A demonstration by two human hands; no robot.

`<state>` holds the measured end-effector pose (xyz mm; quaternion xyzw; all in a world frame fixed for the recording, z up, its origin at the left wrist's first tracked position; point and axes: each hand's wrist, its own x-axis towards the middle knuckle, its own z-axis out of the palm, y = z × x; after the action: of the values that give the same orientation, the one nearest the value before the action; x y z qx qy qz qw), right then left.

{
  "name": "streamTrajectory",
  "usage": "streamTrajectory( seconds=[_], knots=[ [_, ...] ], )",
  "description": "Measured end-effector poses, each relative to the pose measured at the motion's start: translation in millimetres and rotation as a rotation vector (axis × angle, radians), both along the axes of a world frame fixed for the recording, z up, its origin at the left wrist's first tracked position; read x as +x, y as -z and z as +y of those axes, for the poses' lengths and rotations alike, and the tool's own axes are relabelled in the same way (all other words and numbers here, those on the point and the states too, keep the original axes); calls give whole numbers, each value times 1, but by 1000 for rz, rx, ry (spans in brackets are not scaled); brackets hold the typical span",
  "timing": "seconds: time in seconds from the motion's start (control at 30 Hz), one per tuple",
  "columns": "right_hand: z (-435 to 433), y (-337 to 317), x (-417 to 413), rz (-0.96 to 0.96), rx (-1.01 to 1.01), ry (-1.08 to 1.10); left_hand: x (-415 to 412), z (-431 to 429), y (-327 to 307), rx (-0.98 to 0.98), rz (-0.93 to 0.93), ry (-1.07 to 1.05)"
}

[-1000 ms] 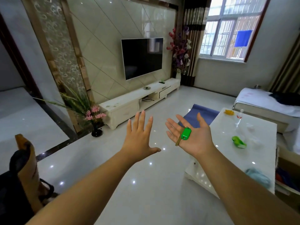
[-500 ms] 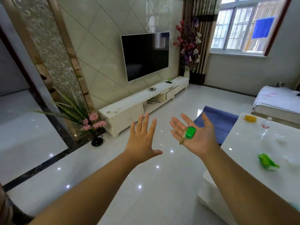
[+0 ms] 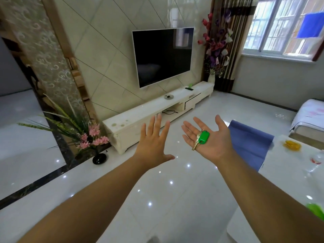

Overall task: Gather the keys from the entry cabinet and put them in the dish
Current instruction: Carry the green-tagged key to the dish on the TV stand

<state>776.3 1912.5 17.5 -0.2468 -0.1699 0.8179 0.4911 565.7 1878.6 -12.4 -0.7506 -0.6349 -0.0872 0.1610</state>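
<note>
My right hand [image 3: 209, 137] is stretched out palm up with the fingers straight, and a set of keys with a green tag [image 3: 201, 139] lies loose on the palm. My left hand [image 3: 152, 142] is held out beside it, back upward, fingers spread and holding nothing. Farther ahead a long white cabinet [image 3: 140, 113] stands under the wall television. A small round dish [image 3: 168, 97] sits on the cabinet's top near the middle, with something dark in it that I cannot make out.
A black vase of pink flowers [image 3: 98, 151] stands on the floor left of the cabinet. A white table [image 3: 289, 181] with small objects is at my right, a blue mat [image 3: 249, 142] beyond it. Glossy white floor lies between me and the cabinet.
The view has moved forward and swung left, so the cabinet and television are nearer. Both hands keep their pose, the keys still resting on the right palm.
</note>
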Motion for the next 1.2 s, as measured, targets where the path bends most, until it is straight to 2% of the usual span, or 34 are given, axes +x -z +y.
streamTrajectory(
  seconds=[0.63, 0.9, 1.2],
  knots=[
    [337, 1, -86, -23, -40, 56, -83, 371, 5, -30, -41, 70],
    [468, 27, -84, -20, -62, 46, -85, 495, 28, -62, -36, 57],
    [654, 35, -53, 19, -71, -22, -57, 665, 38, -141, 43, -4]
  ],
)
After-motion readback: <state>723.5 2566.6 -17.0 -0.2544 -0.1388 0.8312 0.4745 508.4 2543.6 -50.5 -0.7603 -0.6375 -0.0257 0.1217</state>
